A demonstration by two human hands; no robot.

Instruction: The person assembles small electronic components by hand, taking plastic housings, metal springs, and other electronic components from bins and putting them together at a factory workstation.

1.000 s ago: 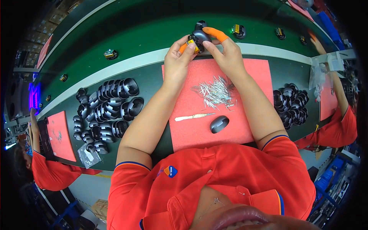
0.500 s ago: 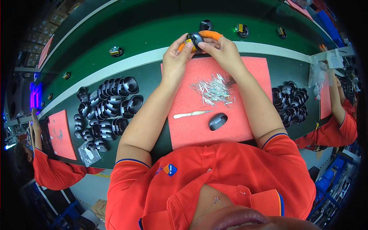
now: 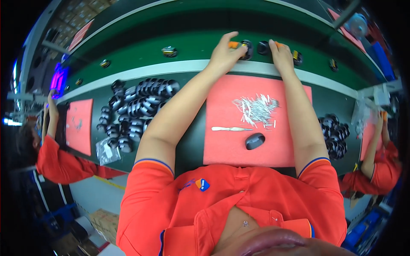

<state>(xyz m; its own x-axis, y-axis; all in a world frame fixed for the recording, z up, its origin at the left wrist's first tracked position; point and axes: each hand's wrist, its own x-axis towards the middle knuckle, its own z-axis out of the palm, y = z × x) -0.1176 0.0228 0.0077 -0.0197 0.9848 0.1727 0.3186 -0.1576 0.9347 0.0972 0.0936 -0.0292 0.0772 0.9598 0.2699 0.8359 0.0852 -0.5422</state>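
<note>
Over the green belt, my left hand [image 3: 226, 54] pinches a small rounded dark device [image 3: 246, 50] with a yellow part between thumb and orange-covered finger; its index finger points up. My right hand [image 3: 282, 58] is further right above the belt's near edge, an orange cover on one finger. Its fingers look apart, with nothing visible in them, beside a dark rounded shell [image 3: 263, 48]; whether they touch it is unclear. Below, a pink foam pad [image 3: 230, 151] bears a heap of thin pale sticks [image 3: 258, 110], a white pointed tool [image 3: 230, 129] and a grey oval shell [image 3: 255, 141].
Rows of dark shells [image 3: 143, 102] cover the table left of the pad, near a clear plastic bag [image 3: 107, 151]. More shells [image 3: 335, 136] lie right. Devices [image 3: 169, 51] sit along the belt [image 3: 141, 59], one [image 3: 297, 58] beside my right hand. Co-workers sit on both sides.
My hands have come apart; both held the device before. My left hand now has it over the belt, and my right hand has moved right, beside the shell. The view has shifted.
</note>
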